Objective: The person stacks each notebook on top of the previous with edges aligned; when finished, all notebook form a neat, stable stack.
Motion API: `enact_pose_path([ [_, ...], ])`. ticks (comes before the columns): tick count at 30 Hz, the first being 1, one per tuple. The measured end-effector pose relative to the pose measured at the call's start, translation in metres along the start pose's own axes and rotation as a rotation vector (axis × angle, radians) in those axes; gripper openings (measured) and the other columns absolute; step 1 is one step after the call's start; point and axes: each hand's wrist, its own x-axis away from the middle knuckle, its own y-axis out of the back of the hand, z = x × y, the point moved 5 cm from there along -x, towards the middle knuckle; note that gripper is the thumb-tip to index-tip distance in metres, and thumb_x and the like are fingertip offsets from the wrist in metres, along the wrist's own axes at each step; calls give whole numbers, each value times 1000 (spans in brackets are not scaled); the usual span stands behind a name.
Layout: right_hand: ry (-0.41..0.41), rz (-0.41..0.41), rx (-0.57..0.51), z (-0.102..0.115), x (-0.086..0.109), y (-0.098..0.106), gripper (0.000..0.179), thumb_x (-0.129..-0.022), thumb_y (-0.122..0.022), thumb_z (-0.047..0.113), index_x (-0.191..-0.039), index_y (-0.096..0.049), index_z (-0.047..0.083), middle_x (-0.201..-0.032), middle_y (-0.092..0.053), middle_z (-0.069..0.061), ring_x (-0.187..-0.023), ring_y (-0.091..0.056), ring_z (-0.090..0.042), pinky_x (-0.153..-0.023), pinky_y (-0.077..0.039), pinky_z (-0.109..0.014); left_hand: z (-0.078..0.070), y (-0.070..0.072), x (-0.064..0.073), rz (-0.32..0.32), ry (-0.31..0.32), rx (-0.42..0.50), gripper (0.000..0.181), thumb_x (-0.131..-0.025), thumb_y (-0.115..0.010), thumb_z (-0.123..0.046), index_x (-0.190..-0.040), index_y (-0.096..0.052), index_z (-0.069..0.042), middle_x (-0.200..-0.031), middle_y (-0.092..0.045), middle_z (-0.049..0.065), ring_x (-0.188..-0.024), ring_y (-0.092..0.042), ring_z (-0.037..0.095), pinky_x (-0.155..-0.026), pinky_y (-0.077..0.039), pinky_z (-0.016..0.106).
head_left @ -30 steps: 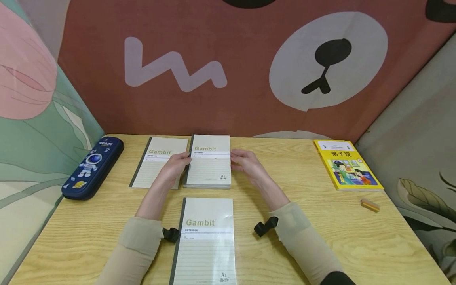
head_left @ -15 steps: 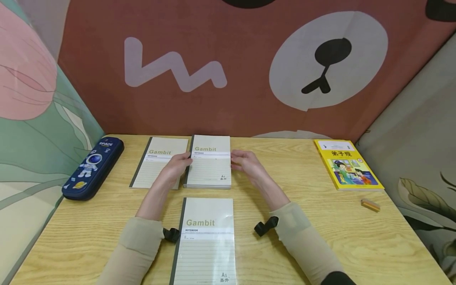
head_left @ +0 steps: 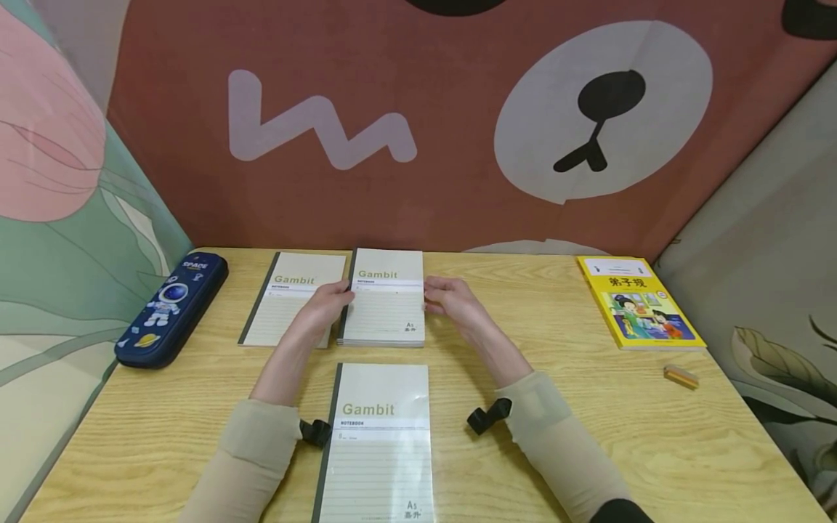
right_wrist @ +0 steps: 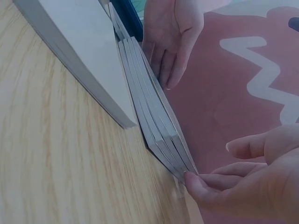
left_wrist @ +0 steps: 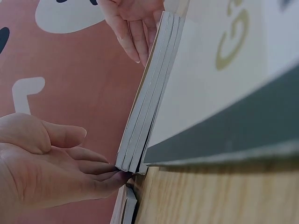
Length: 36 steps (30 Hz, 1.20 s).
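Observation:
A neat stack of several white Gambit notebooks [head_left: 386, 312] with dark spines lies at the back middle of the table. My left hand [head_left: 319, 305] is at its left side; in the left wrist view, extended fingers [left_wrist: 100, 183] touch the spine edges and the thumb stays lifted. On the opposite side is my right hand [head_left: 459, 303]; its fingertips touch the stack's right edge in the right wrist view, thumb raised off it. Another Gambit notebook [head_left: 277, 316] lies left of the stack, partly behind my left hand. Nearer me, one more notebook [head_left: 375, 457] lies between my forearms.
A navy astronaut pencil case [head_left: 171, 309] sits along the left table edge. At the right lie a yellow picture-covered book [head_left: 637, 301] and a small striped eraser-like block [head_left: 680, 376]. A printed reddish-brown wall [head_left: 451, 196] stands right behind the table [head_left: 556, 465].

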Motion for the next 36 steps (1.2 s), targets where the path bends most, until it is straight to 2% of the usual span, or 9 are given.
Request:
enact_pose_path([
  [6,5,3,5,0,0,0,55,-108,-44,8,-158,-28,-8,-169,-29,-19,-155,-35,-28,-121,-42,-41,0,-1,-2,1,-10,14,60,-111,-36,-19,-163,-14,2,-173,-11,18,-162,-4,34,-133,-9,48],
  [11,4,17,-30,0,3,2,59,-108,-45,8,-160,-22,-7,-170,-26,-19,-157,-31,-29,-123,-40,-45,-2,-1,-1,3,-14,22,64,-111,-38,-23,-164,-9,0,-174,-6,16,-163,0,33,-133,-6,48],
  [14,7,15,-62,-1,5,4,62,-108,-45,8,-162,-17,-4,-169,-28,-20,-157,-31,-30,-124,-38,-49,-3,0,0,-12,-20,30,68,-110,-40,-28,-164,-8,-2,-175,-4,14,-163,0,32,-134,-5,47],
  [19,-4,-27,-94,-2,9,6,65,-106,-49,8,-164,-18,3,-164,-34,-24,-152,-38,-36,-123,-39,-51,-5,3,3,-39,-36,40,70,-110,-42,-29,-165,-8,-4,-175,-7,13,-163,-5,30,-134,-8,47],
  [22,4,-56,-85,-3,13,8,67,-105,-51,9,-164,-19,6,-162,-36,-25,-149,-41,-39,-122,-40,-51,-8,6,7,-69,-65,42,70,-109,-44,-28,-166,-8,-6,-174,-12,14,-163,-10,31,-133,-12,48],
  [26,15,-76,-23,-4,22,11,66,-105,-53,14,-164,-22,7,-161,-40,-24,-146,-45,-39,-119,-44,-49,-10,9,14,-114,-98,16,69,-109,-44,-29,-166,-11,-9,-173,-19,14,-161,-18,33,-132,-20,50],
  [29,31,-62,26,-5,30,13,65,-107,-51,17,-164,-22,5,-160,-41,-25,-146,-45,-40,-118,-46,-50,-9,13,20,-147,-127,3,66,-109,-43,-29,-166,-15,-12,-171,-27,12,-157,-29,32,-129,-29,49],
  [33,45,-27,76,-6,44,14,64,-108,-49,20,-163,-21,4,-160,-40,-26,-146,-44,-41,-116,-46,-52,-7,19,32,-193,-206,5,59,-109,-44,-26,-164,-26,-13,-162,-43,13,-147,-46,30,-120,-43,46],
  [36,37,-6,123,-7,55,12,65,-109,-50,23,-164,-21,5,-161,-39,-25,-146,-44,-40,-115,-48,-51,-4,23,43,-209,-247,-50,55,-110,-45,-26,-162,-32,-13,-156,-51,14,-139,-54,31,-114,-49,46],
])
